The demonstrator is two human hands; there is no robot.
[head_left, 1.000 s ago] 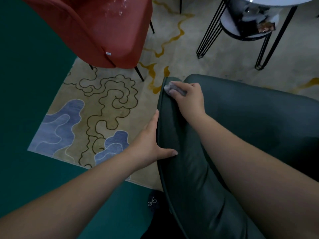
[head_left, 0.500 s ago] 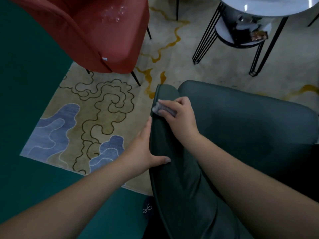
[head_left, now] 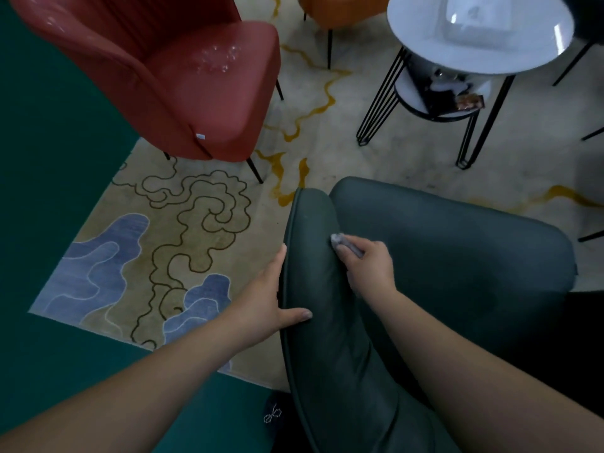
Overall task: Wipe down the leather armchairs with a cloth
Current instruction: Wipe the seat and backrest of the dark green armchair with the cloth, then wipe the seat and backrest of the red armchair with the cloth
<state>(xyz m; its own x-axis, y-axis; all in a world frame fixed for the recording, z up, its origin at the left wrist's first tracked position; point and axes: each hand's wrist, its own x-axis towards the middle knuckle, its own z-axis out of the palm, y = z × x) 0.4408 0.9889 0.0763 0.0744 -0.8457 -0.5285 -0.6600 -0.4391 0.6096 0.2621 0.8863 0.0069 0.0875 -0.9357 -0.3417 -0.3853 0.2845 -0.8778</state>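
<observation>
A dark green leather armchair (head_left: 457,256) fills the lower right; its left armrest (head_left: 310,256) runs toward me. My right hand (head_left: 369,266) presses a small grey cloth (head_left: 341,241) against the inner side of that armrest, where it meets the seat. My left hand (head_left: 271,299) grips the armrest's outer edge, fingers down the outside and thumb lying across the top. A red leather armchair (head_left: 183,83) stands at the upper left with shiny wet spots on its seat.
A round white side table (head_left: 474,60) on black wire legs stands at the upper right, with items on its lower shelf. An orange seat (head_left: 340,8) shows at the top edge. A patterned rug (head_left: 163,240) lies on green carpet (head_left: 49,158).
My right hand has slid the cloth back along the armrest, from its front tip toward me and onto the inner side. My left hand keeps its grip. The view has tilted up.
</observation>
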